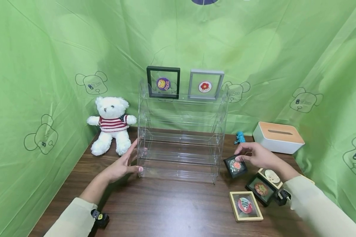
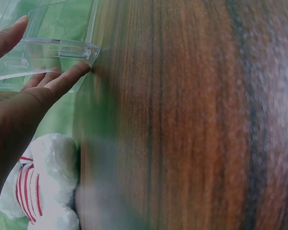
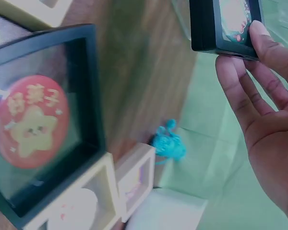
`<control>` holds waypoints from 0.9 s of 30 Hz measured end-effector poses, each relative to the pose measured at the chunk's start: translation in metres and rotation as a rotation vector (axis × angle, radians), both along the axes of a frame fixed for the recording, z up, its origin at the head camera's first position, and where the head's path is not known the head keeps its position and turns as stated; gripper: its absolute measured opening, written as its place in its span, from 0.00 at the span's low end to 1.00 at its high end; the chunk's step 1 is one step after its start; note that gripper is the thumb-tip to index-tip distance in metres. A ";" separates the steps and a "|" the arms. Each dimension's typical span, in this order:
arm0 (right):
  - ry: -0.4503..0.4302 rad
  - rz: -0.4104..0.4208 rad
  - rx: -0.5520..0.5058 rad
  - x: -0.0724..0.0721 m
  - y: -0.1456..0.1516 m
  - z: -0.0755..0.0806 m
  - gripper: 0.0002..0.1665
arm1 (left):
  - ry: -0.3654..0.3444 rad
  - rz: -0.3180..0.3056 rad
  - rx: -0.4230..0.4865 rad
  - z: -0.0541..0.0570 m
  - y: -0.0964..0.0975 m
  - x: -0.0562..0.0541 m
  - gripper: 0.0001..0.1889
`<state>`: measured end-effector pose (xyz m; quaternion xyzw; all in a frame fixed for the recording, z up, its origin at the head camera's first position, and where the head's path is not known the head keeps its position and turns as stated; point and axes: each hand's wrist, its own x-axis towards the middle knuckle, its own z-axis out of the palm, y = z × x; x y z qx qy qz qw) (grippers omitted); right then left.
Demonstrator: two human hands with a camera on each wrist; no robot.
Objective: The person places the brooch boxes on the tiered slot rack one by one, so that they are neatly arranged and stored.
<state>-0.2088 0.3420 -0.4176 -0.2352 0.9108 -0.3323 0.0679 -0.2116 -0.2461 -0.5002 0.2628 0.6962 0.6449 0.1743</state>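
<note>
A clear tiered acrylic rack (image 1: pixel 178 174) stands mid-table. On its top tier a black display frame (image 1: pixel 163 68) with a purple badge and a grey display frame (image 1: pixel 207 71) with a red flower badge stand upright. My left hand (image 1: pixel 118 168) touches the rack's left side, thumb near its front, fingers extended; the left wrist view shows the fingers (image 2: pixel 69 80) against the clear edge. Between thumb and fingers, my right hand (image 1: pixel 259 156) pinches a small black display frame (image 1: pixel 235 166) right of the rack. The right wrist view shows the thumb on that frame's face (image 3: pixel 235 19).
More frames lie at the right: a cream-edged frame (image 1: pixel 249 218), a black frame with a star badge (image 1: pixel 262 191) and a cream frame (image 1: pixel 271 177). Behind are a turquoise figurine (image 1: pixel 240 137) and a tissue box (image 1: pixel 279 138). A white teddy bear (image 1: pixel 111 125) sits left.
</note>
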 end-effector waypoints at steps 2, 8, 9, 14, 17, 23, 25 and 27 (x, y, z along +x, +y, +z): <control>0.001 -0.017 -0.023 0.001 0.001 0.007 0.06 | -0.006 0.004 -0.002 0.000 0.000 0.000 0.67; 0.017 -0.051 -0.097 0.006 -0.001 0.035 0.07 | -0.018 0.015 -0.008 0.000 -0.001 0.001 0.68; 0.016 -0.060 -0.106 0.007 -0.002 0.040 0.08 | -0.019 0.015 -0.008 0.000 -0.001 0.001 0.68; 0.074 -0.065 -0.165 0.008 -0.006 0.063 0.09 | -0.016 0.012 -0.007 -0.001 -0.001 0.002 0.68; 0.156 -0.043 -0.218 0.006 -0.011 0.075 0.10 | -0.020 0.009 -0.003 -0.001 0.000 0.002 0.68; 0.239 -0.026 -0.321 -0.001 -0.029 0.095 0.13 | -0.017 0.014 -0.013 0.000 -0.001 0.001 0.68; 0.244 -0.021 -0.350 -0.003 -0.038 0.101 0.13 | -0.018 0.011 -0.005 0.000 -0.001 0.001 0.68; 0.262 -0.017 -0.376 -0.005 -0.048 0.107 0.13 | -0.011 0.009 -0.003 0.000 -0.001 0.000 0.67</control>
